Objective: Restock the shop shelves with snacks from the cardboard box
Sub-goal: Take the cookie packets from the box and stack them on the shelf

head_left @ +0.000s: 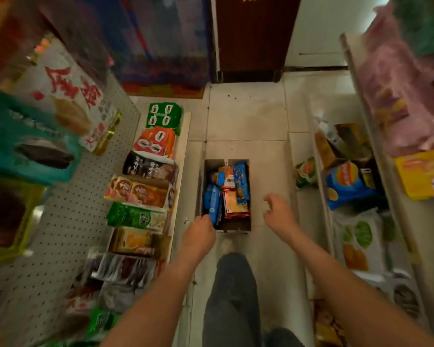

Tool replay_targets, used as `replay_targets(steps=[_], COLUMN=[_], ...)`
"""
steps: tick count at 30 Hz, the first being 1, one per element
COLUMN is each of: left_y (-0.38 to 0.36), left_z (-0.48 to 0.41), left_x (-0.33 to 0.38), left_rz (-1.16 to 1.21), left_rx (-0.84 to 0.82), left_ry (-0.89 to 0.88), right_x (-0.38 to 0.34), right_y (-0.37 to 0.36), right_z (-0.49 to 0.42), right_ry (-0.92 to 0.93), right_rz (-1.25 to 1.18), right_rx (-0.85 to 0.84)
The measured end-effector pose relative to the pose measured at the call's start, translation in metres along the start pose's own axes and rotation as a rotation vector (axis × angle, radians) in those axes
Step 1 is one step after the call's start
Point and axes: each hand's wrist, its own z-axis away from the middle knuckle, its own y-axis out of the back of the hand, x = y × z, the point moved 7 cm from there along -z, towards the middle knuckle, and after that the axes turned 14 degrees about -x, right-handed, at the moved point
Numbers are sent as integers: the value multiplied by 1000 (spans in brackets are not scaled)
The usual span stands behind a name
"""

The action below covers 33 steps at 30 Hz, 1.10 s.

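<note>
Snacks (232,194) sit packed in the cardboard box (238,225) on the floor (246,116), the left hand (199,230) at its 7 o'clock corner pinching a blue packet (213,202), best drawn straight up, the right hand (278,211) hovering loose-fingered and empty at 3 o'clock.

Legwear: dark blue-grey trousers (232,296), loose and creased. One leg runs at 6 o'clock, and the second knee (283,338) is at the bottom edge toward 5 o'clock.
Footwear: pale shoe (227,245), blurred.
Forearms: bare up to the left hand (198,234) and right hand (280,212).
</note>
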Motion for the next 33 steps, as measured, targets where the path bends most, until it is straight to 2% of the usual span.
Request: replay_targets(steps=[3, 7, 10, 12, 14, 16, 21, 25, 28, 33], left_y=[12, 3, -20, -66, -77, -122, -179, -208, -222, -232], left_z=[-71, -177, -238, -293, -305, -344, -396, -420, -428, -432], left_x=[-2, -17, -36, -57, -63, -81, -111, -132, -142, -154], left_rz=[51, 188, 336, 426, 491, 548, 635, 654, 632, 534], left_rx=[-40, -37, -50, -105, -135, -170, -136, -98, -137, -222], left_ry=[21, 103, 176, 213, 226, 257, 275, 293, 283, 262], right_x=[10, 48, 83, 120, 122, 149, 179, 189, 196, 200], right_y=[0, -41, -87, -146, -165, -219, -300, -346, -368, -381], right_z=[-62, -167, -230, -286, -301, -337, -392, -420, -432, -453], right_ry=[-62, -167, -230, -288, -325, -380, -450, -425, -430, -456], right_rz=[-41, -109, -158, -183, -241, -314, -472, -622, -723, -689], right_rx=[41, -10, -135, -274, -350, -436, -563, -561, -498, -401])
